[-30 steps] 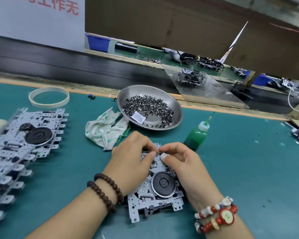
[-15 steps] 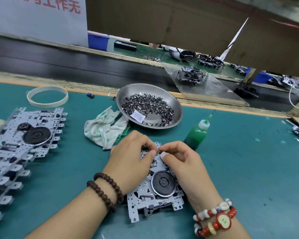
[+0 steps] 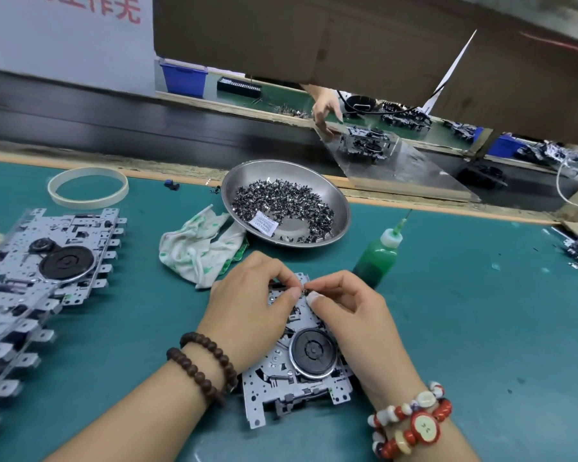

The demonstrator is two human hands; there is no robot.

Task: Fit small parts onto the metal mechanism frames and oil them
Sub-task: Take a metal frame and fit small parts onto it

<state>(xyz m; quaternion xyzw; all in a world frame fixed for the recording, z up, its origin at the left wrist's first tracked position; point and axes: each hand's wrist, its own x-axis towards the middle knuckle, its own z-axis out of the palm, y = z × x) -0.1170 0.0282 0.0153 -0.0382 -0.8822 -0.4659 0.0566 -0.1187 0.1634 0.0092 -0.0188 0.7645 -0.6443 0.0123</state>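
Note:
A metal mechanism frame point(image 3: 282, 386) with a black round disc lies on the green mat in front of me. My left hand point(image 3: 251, 308) and my right hand point(image 3: 351, 311) meet over its far end, fingers curled, pinching a tiny dark part between the fingertips against the frame. A steel bowl point(image 3: 339, 203) of several small dark parts stands behind the hands. A green oil bottle point(image 3: 377, 258) with a needle tip stands just right of the hands. A row of overlapping frames point(image 3: 47, 261) lies at the left.
A crumpled white and green cloth point(image 3: 194, 248) lies left of the bowl. A cream tape ring point(image 3: 87, 186) sits at the far left. Beyond the mat's edge runs a dark conveyor belt point(image 3: 114, 125); another person's hand point(image 3: 326, 111) reaches onto a clear plate point(image 3: 414, 171).
My hands stay at the frame's far end with small fingertip movements. Another person's hand has appeared across the belt.

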